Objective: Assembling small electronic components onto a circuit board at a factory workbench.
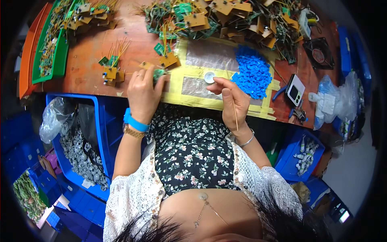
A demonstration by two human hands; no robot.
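My left hand (143, 90) is at the table's front edge, its thumb and fingers closed on a small green circuit board (159, 74). A tan circuit board (146, 64) shows just beyond those fingertips. My right hand (235, 101) is raised over the front of the yellow-taped work surface, gripping a thin wooden stick (235, 115) that slants down past the palm. Close to its fingertips is a small round white cap (209, 77) with pale contents. Tan boards with yellow wires (168, 60) lie beyond my left hand, and another wired cluster (113, 74) sits left of it.
Small blue pieces (252, 72) are heaped right of the taped area. A large pile of wired boards (229, 20) fills the back. Green bin (60, 66) at left; fan (318, 53), phone (295, 89) and pliers (279, 93) at right. Blue crates flank my lap.
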